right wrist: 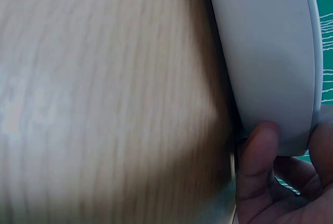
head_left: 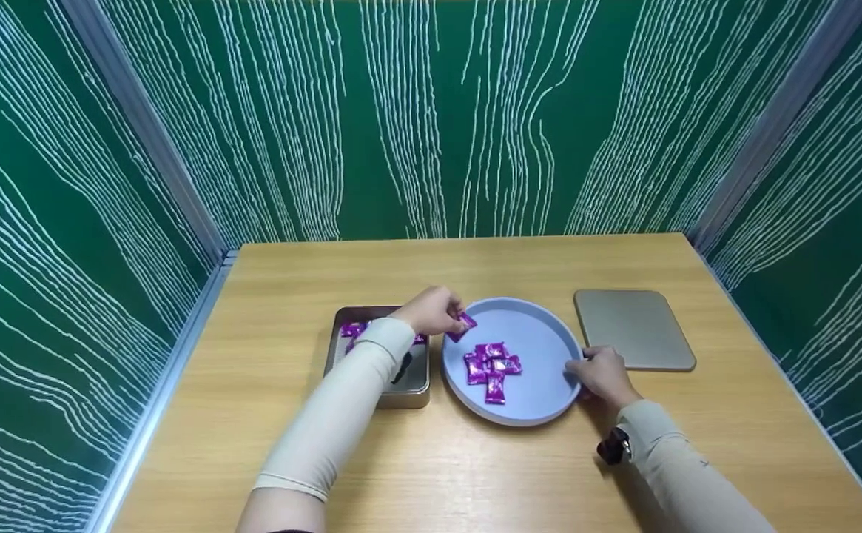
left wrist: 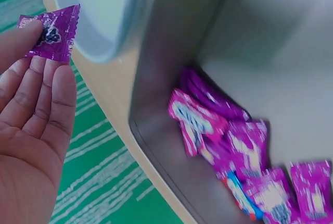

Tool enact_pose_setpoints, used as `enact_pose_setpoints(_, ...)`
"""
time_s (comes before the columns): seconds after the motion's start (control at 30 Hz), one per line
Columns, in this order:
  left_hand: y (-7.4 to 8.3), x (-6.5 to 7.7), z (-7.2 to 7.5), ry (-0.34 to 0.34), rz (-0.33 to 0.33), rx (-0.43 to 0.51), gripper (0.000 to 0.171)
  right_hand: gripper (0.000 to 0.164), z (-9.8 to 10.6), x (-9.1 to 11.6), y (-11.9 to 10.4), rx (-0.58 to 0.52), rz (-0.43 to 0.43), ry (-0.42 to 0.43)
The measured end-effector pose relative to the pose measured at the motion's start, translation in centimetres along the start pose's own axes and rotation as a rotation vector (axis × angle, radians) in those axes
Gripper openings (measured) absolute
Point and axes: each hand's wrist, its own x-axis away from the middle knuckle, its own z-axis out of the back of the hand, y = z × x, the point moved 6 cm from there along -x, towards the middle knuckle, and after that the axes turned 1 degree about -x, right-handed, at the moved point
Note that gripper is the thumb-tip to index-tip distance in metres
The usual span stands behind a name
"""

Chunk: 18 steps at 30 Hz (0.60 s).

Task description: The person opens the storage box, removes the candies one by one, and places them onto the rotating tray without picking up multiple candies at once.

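Note:
My left hand (head_left: 434,311) pinches a purple wrapped candy (left wrist: 62,34) between thumb and fingers, over the left rim of a round, pale blue-grey tray (head_left: 538,326). Several purple candies (head_left: 495,387) lie grouped on that tray, left of its middle. At the tray's right side my right hand (head_left: 604,374) grips the rim. The right wrist view shows the fingers (right wrist: 260,146) against the outer wall, with the thumb near the edge. Under my left forearm stands an open metal tin (head_left: 417,389), partly hidden. More wrapped candies (left wrist: 250,148) are bunched in one end of it.
A flat metal lid (head_left: 634,329) lies on the wooden table (head_left: 460,466), to the right of the tray and close behind my right hand. Green panels (head_left: 586,163) with white streaks stand around the table's back and sides.

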Motion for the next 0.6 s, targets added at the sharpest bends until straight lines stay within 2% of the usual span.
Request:
enact_pose_setpoints(0.3,1.8,-1.0,-2.4,-0.015,-0.02,-0.077,0.015,0.055,-0.1,0.1,0.0,-0.005,-0.005,-0.011)
enact_pose_setpoints(0.6,2.8,-1.6,-4.2,-0.033,-0.031,-0.112,0.012,0.051,-0.1,0.2,-0.1,0.003,-0.013,-0.007)
